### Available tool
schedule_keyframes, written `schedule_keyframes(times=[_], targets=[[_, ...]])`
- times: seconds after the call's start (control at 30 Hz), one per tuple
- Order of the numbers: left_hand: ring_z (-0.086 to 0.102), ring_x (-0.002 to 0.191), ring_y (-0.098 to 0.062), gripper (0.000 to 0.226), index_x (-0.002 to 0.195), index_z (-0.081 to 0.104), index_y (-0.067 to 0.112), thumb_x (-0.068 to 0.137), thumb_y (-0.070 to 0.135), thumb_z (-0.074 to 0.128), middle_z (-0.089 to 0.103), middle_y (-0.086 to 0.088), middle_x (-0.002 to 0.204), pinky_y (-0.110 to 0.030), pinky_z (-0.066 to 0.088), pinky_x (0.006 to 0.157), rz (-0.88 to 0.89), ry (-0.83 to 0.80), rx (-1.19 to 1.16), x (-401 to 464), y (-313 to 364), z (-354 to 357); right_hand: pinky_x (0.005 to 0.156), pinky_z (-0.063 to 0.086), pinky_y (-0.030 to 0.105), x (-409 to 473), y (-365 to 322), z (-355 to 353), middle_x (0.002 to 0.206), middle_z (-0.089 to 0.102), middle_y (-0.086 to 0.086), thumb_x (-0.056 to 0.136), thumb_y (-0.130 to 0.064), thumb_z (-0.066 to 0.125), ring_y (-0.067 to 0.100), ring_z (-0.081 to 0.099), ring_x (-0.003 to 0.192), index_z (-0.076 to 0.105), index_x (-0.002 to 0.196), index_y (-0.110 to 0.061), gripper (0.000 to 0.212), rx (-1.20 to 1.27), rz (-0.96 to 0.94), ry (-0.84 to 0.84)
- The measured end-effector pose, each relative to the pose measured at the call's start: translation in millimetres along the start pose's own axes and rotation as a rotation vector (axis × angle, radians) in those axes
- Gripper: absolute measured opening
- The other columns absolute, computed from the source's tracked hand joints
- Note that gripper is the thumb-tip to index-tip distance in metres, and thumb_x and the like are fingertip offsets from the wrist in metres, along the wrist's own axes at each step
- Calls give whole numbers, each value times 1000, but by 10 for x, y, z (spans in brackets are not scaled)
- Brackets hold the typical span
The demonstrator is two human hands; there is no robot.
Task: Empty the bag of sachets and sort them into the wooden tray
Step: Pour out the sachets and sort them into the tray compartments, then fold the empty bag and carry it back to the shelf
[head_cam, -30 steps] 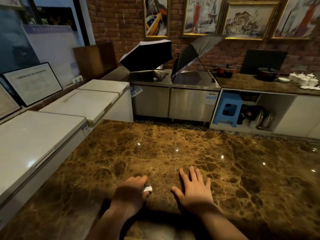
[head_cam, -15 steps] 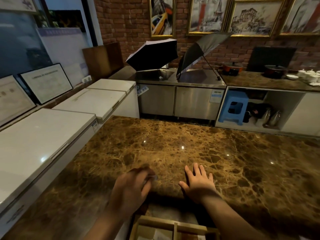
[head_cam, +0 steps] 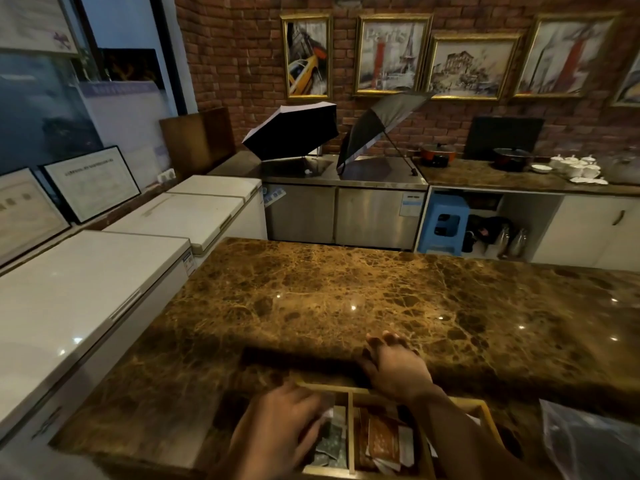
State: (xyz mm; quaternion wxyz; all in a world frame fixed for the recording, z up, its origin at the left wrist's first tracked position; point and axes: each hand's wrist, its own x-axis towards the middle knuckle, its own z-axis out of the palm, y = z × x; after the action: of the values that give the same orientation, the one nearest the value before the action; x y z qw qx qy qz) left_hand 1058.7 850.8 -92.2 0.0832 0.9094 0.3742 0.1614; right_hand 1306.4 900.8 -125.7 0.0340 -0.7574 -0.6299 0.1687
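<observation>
The wooden tray point(head_cam: 351, 424) lies at the near edge of the brown marble counter, with dividers between its compartments. Grey-green sachets point(head_cam: 330, 448) fill the left compartment and red-brown sachets point(head_cam: 381, 441) the one beside it. My left hand point(head_cam: 280, 433), blurred, hovers over the left compartment with a small white sachet point(head_cam: 327, 414) at its fingertips. My right hand point(head_cam: 394, 370) rests palm down on the counter at the tray's far rim and holds nothing. The clear plastic bag point(head_cam: 588, 441) lies crumpled at the right; its contents are not visible.
White chest freezers point(head_cam: 86, 299) run along the left side of the counter. Behind it, a steel cabinet point(head_cam: 343, 209) carries two open umbrellas point(head_cam: 294, 129), and a side counter at the right holds pots and white cups point(head_cam: 575, 166).
The view has tilted down, so the tray and bag are now in view. My left hand has come back from the counter to over the tray's left compartment. My right hand has barely moved.
</observation>
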Motion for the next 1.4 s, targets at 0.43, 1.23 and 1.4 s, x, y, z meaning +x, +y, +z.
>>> schedule_keyframes(times=[0.43,1.23,1.4], targets=[[59,93,2,33,103,66,37,93,61,45,68,20,98,-22,45,81,-58,46,-52,48,207,-48,105,45,40,-937,454,-303,140,51,1,99,-50,50,21,49,126,50,138,-32,42,58,115,167],[15,149,-18,76,150,24,39,86,63,57,23,8,161,-40,13,121,62,-222,-12,1877,2754,1271,110,44,35,-2125,3407,-758,157,40,-5,85,-63,59,20,43,141,37,150,-41,72,136,277,193],[13,150,-19,85,148,22,46,76,67,63,19,9,164,-40,13,121,35,-422,23,1951,2902,1500,111,43,32,-2145,3569,-636,152,44,-16,67,-76,65,11,46,137,41,146,-49,86,224,154,119]])
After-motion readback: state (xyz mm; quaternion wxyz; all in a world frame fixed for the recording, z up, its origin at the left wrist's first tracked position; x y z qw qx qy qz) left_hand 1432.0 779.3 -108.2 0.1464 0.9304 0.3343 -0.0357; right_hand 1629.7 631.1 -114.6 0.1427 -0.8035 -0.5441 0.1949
